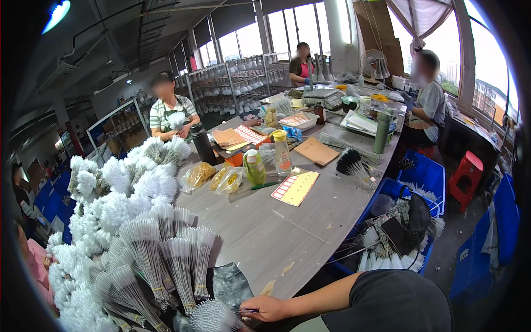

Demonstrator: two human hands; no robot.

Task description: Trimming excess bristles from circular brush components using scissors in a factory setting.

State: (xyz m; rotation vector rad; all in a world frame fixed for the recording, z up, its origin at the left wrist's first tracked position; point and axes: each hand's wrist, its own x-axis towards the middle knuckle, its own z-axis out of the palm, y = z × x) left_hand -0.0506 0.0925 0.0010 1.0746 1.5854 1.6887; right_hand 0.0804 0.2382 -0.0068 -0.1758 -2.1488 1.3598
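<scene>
My right hand (268, 307) is closed near the bottom edge of the table. A short piece of a thin dark-blue object (250, 310) sticks out from its fingers; its kind does not show. Just left of the fingers, a bundle of white-bristled wire brushes (214, 317) points upward, and I cannot tell whether the hand touches it. Under and behind it lies a grey plastic sheet (231, 283). Several tied bundles of thin wire brushes (149, 252) stand to the left. My left hand is not in view.
A heap of white brushes (110, 188) covers the table's left side. A single wire (298, 226) and a yellow-and-red card (296, 187) lie on the tabletop (238, 232). Blue crates (423, 177) with brushes stand at right, near a red stool (467, 177). Several people work around.
</scene>
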